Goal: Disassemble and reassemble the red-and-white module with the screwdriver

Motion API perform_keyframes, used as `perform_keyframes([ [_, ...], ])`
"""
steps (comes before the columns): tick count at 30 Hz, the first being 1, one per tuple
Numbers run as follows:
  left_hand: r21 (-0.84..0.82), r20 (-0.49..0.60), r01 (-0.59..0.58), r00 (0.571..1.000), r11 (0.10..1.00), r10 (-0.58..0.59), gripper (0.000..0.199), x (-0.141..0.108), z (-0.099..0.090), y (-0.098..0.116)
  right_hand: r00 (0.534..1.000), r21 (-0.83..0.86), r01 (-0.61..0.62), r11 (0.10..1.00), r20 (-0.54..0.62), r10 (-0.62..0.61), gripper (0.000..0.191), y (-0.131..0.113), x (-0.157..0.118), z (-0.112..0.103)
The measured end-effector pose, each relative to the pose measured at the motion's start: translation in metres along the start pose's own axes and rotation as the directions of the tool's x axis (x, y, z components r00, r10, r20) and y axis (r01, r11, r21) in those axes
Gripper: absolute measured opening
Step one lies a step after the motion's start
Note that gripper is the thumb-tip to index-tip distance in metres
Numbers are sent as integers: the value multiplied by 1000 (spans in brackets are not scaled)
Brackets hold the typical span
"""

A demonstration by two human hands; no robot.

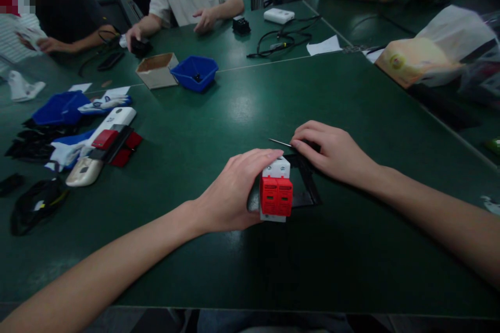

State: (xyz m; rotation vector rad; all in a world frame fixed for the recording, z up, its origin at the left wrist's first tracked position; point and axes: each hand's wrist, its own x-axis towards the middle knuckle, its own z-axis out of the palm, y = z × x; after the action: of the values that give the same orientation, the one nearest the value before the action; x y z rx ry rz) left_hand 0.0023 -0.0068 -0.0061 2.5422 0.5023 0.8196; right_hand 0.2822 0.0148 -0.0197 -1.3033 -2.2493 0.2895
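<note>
A red and white block-shaped device [276, 196], with two red modules side by side and screws in its white end, is gripped along its left side by my left hand [236, 187]. Just right of it, a flat black frame-like piece [312, 190] lies on the green table [175, 265]. My right hand [330, 148] rests beyond that piece with its fingers curled together. From its fingertips a thin metal shaft [279, 142] points left; any handle is hidden by the hand.
Blue bins [195, 74] [62, 107] and a cardboard box [157, 71] stand toward the left. Gloves [70, 150], a white power strip [117, 119] and cables [39, 203] lie at left. Across the table are people, a black cable [281, 44] and plastic bags [453, 41].
</note>
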Motion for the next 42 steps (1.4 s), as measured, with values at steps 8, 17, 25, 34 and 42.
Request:
perform_keyframes([
  [8, 45, 24, 4, 1000, 999, -5, 99, -2, -3, 2, 1000, -4, -8, 1000, 18, 8, 25, -1, 0, -2],
  [17, 29, 36, 68, 997, 997, -69, 105, -2, -1, 2, 1000, -6, 12, 1000, 21, -12, 25, 1, 1, -1],
  [25, 7, 90, 344, 935, 939, -344, 106, 4, -2, 10, 1000, -14, 1, 1000, 13, -1, 25, 1, 0, 0],
  [34, 58, 144, 403, 902, 913, -407, 113, 11, -7, 7, 1000, -4, -4, 1000, 11, 4, 25, -1, 1, 0],
  [42, 33, 126, 460, 879, 887, -461, 93, 15, -7, 4, 1000, -12, -7, 1000, 25, 7, 27, -1, 1, -1],
])
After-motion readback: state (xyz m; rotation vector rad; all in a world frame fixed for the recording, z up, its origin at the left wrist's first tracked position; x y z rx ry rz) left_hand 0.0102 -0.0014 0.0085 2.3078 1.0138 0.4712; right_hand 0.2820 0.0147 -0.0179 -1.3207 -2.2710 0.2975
